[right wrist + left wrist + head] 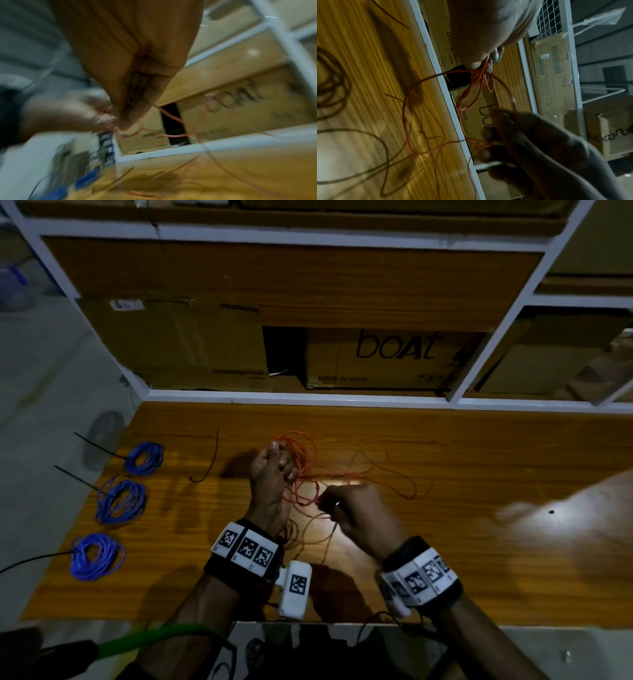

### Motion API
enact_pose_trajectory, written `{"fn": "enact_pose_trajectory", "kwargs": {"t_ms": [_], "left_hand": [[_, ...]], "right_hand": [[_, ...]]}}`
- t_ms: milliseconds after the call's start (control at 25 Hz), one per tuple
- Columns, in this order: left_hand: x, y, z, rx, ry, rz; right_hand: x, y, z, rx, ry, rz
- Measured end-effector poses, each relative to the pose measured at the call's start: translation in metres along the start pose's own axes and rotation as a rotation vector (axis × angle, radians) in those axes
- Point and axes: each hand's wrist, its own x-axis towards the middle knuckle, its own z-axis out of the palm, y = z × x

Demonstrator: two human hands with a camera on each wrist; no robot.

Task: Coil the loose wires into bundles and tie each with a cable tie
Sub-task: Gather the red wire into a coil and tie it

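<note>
Left hand (274,470) mid-frame pinches gathered red wire (301,460) loops so coil keeps shape; right hand (356,508) pinches loose strand, feeding it — spare black cable tie (209,460) waits just left.

Head view is dim overall. I see one bright glare patch on the glossy brown wood-grain desk (445,440) at its right side, blown out to white, with a smaller hot spot between my hands. Hard shadows fall under both forearms. Straight white metal shelf rails (308,397) bow near the frame edges. Left wrist view is mostly sharp, though the near hand is soft. Right wrist view is heavily motion-smeared; carton print is barely readable.
</note>
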Motion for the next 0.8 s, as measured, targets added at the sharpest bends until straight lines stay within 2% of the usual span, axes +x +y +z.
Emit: {"fn": "enact_pose_trajectory", "kwargs": {"t_ms": [80,200,280,440,560,640,680,800], "left_hand": [[0.007,0.005,-0.012,0.003,0.018,0.021],[0.014,0.011,-0.030,-0.001,0.039,0.030],[0.016,0.012,-0.037,-0.004,0.043,0.039],[0.018,0.010,-0.038,-0.008,0.040,0.054],[0.021,0.015,-0.037,-0.052,0.041,0.074],[0.023,0.018,-0.038,-0.067,0.046,0.071],[0.023,0.017,-0.038,-0.059,0.047,0.069],[0.018,0.009,-0.032,-0.048,0.032,0.066]], "right_hand": [[-0.006,0.016,-0.025,0.246,0.077,0.096],[-0.014,0.052,-0.067,0.682,0.236,0.377],[-0.020,0.082,-0.092,0.778,0.361,0.580],[-0.029,0.141,-0.126,0.766,0.490,0.891],[-0.046,0.197,-0.128,0.160,0.355,0.946],[-0.054,0.213,-0.125,-0.010,0.282,0.928],[-0.056,0.216,-0.121,0.025,0.272,0.910],[-0.052,0.209,-0.106,0.481,0.366,1.032]]}}
